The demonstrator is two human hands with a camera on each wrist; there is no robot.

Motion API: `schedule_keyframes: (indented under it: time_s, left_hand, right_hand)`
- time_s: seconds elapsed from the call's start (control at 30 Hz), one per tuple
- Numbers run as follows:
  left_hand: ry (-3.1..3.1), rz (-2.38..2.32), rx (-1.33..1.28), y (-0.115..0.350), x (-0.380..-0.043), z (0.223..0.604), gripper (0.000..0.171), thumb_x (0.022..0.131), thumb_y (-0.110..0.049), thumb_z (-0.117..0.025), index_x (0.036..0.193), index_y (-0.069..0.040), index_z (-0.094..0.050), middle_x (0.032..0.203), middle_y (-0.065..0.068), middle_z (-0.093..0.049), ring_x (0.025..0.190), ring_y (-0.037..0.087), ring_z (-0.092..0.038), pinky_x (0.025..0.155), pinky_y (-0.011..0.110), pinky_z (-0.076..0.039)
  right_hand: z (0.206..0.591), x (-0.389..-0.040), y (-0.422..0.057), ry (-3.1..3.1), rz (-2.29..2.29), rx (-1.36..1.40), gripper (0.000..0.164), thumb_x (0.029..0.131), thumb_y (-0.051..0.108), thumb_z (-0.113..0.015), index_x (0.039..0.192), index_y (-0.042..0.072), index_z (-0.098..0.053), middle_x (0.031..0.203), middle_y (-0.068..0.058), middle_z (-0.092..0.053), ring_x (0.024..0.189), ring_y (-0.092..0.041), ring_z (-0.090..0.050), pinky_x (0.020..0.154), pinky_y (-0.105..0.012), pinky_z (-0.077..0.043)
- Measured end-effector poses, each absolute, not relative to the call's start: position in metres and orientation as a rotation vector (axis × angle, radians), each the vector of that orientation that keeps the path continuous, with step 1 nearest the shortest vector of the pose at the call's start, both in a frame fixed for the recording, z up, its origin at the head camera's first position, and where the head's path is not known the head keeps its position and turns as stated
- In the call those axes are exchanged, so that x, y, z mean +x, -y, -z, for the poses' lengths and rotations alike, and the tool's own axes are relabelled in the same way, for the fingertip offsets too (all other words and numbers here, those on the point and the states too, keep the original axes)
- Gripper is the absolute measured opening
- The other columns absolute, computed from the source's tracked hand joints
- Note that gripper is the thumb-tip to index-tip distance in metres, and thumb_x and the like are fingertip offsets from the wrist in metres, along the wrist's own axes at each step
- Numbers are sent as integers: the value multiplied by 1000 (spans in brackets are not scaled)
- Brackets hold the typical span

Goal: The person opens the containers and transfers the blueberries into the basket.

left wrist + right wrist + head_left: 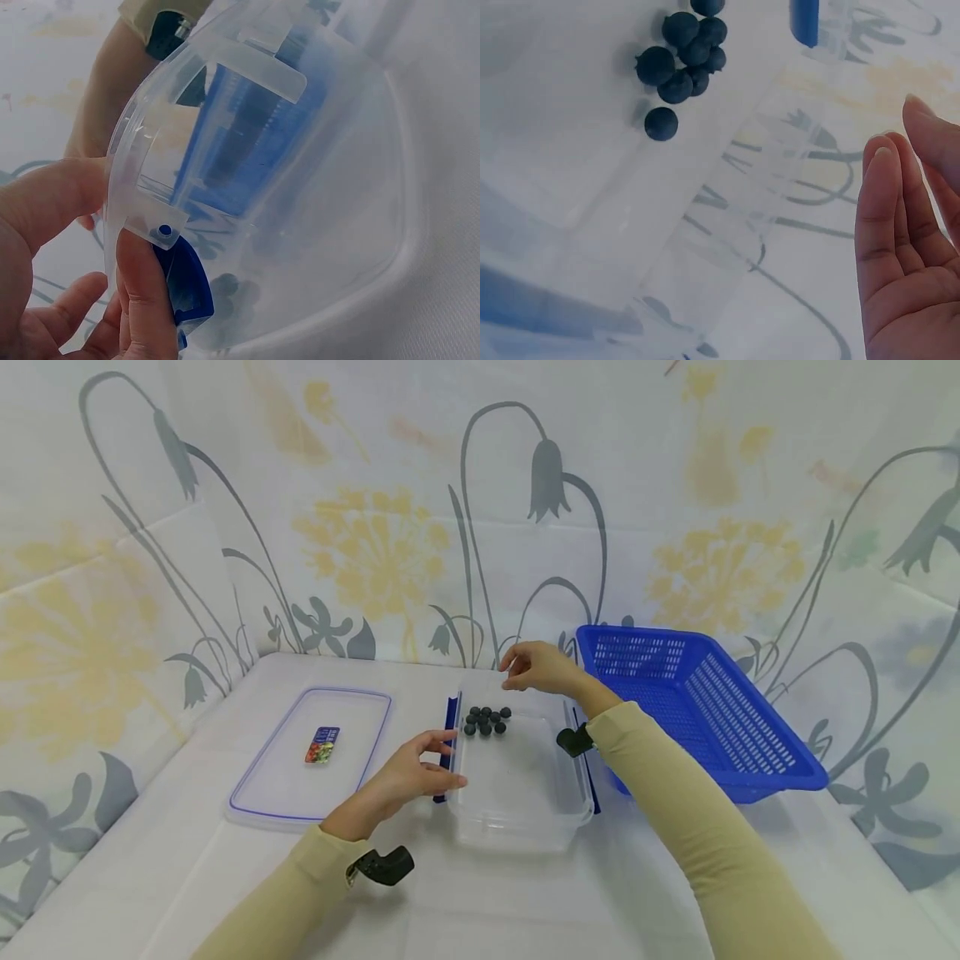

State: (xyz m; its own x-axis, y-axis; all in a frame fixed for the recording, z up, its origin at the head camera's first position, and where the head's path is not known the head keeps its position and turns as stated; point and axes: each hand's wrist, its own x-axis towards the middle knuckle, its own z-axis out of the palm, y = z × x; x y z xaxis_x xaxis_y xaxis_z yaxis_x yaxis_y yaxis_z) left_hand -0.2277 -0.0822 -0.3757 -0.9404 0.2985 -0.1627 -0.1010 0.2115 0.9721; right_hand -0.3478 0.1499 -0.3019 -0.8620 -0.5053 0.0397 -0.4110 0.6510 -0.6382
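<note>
A clear plastic container [517, 781] with blue side latches stands in the middle of the table. Several blueberries [484, 722] lie clustered inside it, toward its far left corner; they also show in the right wrist view [676, 64]. My left hand [408, 772] holds the container's left rim between thumb and fingers, close to the dark blue latch [184, 281]. Over the container's far end hovers my right hand [546, 667]. Its fingers [881, 195] are lightly bent with the thumb near them, and nothing shows between them in the right wrist view.
To the left lies a flat clear lid [273, 777] with a blue seal line and a colourful label [322, 745]. A blue perforated basket [708, 693] stands close on the container's right. Behind the table hangs a flower-patterned cloth [390, 543].
</note>
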Motion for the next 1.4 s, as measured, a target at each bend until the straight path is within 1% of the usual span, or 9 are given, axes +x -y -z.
schedule_keyframes:
  time_s: [0.2, 0.33, 0.47, 0.57, 0.73, 0.97, 1.1, 1.23, 1.4]
  left_hand:
    - [-2180, -1779, 188, 83, -228, 374, 71, 77, -9, -77, 139, -12, -42, 123, 11, -43, 88, 21, -56, 77, 33, -52]
    - [-2191, -1769, 187, 83, -228, 374, 69, 77, -9, -76, 138, -13, -43, 123, 11, -44, 88, 21, -56, 77, 33, -52]
    - [-2181, -1775, 196, 82, -229, 374, 70, 77, -8, -76, 138, -12, -43, 123, 11, -44, 87, 20, -57, 76, 33, -52]
    - [-2172, -1786, 208, 83, -228, 375, 70, 77, -7, -76, 139, -11, -42, 122, 12, -43, 86, 20, -57, 76, 33, -52]
    - [-2173, -1801, 208, 84, -228, 374, 70, 77, -6, -76, 138, -12, -43, 120, 11, -44, 86, 20, -58, 76, 33, -53]
    - [-2169, -1807, 191, 85, -227, 374, 71, 76, -6, -77, 138, -12, -43, 120, 11, -44, 86, 19, -58, 76, 33, -53]
    - [-2166, -1813, 195, 86, -228, 375, 71, 76, -6, -77, 138, -12, -43, 120, 11, -44, 86, 20, -58, 75, 33, -53]
    - [-2163, -1823, 191, 86, -228, 375, 71, 75, -6, -77, 138, -13, -44, 120, 11, -44, 87, 20, -58, 74, 33, -53]
    - [-2150, -1821, 185, 85, -228, 377, 72, 76, -5, -76, 139, -11, -42, 121, 11, -44, 86, 20, -57, 75, 33, -53]
  right_hand:
    - [323, -358, -138, -2711, 980, -667, 23, 82, 10, -71, 102, 4, -61, 83, -7, -61, 74, -20, -59, 72, -33, -50]
    - [340, -362, -133, -2685, 933, -609, 24, 82, 6, -71, 103, 1, -61, 83, -8, -59, 74, -20, -57, 73, -36, -50]
    - [352, -362, -131, -2697, 804, -621, 24, 80, 3, -72, 101, 0, -63, 81, -6, -58, 73, -18, -55, 68, -31, -48]
    - [354, -360, -131, -2720, 697, -667, 22, 78, 2, -73, 98, 2, -64, 80, -4, -58, 73, -17, -54, 65, -27, -46]
    - [354, -360, -132, -2731, 563, -700, 21, 76, -1, -73, 94, 4, -65, 80, -4, -57, 74, -17, -52, 66, -27, -45]
    - [362, -360, -129, -2708, 436, -653, 27, 76, -2, -71, 102, 6, -66, 83, -5, -59, 75, -17, -53, 65, -27, -46]
    - [366, -361, -125, -2692, 384, -612, 27, 75, -3, -71, 99, 7, -65, 84, -5, -57, 72, -16, -53, 62, -25, -46]
    - [368, -362, -123, -2669, 368, -607, 24, 75, -5, -71, 94, 6, -64, 80, -4, -57, 66, -14, -53, 59, -24, -45]
    - [362, -362, -129, -2628, 434, -664, 22, 76, -2, -71, 97, 5, -65, 76, -5, -60, 64, -14, -56, 60, -26, -48]
